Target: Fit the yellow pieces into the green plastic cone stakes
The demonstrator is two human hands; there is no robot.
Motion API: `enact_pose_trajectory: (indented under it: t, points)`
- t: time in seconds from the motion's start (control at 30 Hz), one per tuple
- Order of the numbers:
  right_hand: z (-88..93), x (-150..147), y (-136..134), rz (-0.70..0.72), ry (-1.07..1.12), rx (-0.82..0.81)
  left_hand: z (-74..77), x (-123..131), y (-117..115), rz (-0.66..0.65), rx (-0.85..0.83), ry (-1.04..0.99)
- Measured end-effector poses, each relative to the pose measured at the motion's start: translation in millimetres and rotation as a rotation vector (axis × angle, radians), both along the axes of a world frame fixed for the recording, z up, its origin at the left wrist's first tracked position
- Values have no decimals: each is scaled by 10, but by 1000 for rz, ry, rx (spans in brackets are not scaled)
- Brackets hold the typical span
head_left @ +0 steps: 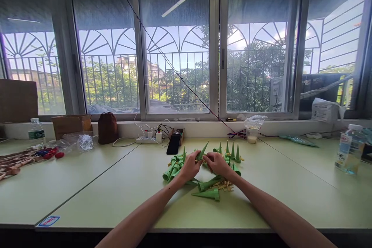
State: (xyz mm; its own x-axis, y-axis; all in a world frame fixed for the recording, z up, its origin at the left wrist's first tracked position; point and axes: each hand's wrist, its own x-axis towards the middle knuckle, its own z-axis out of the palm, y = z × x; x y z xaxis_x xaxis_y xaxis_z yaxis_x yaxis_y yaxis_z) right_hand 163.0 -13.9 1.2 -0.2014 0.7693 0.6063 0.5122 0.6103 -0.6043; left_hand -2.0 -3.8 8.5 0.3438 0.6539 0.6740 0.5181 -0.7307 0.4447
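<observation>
My left hand [190, 167] is closed around a green plastic spike [204, 149], whose pointed tip rises up and to the right. Close beside it, my right hand [217, 163] has its fingers pinched together at the spike's lower end; whatever is between them is hidden. Loose green spikes [174, 170] lie heaped by my left wrist. Several others stand upright [233, 151] beyond my right hand, with small yellow pieces at their bases. Below my hands lie another green spike [207, 193] on its side and a pile of small yellow T-shaped pieces [226, 185].
Behind the spikes are a black phone [173, 144], a power strip [148, 138] with cables and a plastic cup [252, 133]. A bottle [349, 149] stands at right. On the left are wooden items with red balls [48, 155], a brown pouch [107, 128] and a cardboard box [72, 124].
</observation>
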Motion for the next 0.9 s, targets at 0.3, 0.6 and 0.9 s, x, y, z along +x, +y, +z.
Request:
enact_pose_trajectory:
  t: [0.3, 0.6, 0.9]
  points:
    - [-22, 5, 24, 88, 118, -136, 26, -6, -38, -81, -8, -3]
    - [-102, 14, 134, 316, 283, -401, 28, -11, -46, -98, -26, -4]
    - [-40, 15, 39, 130, 64, -145, 2, -8, -25, -47, -22, 40]
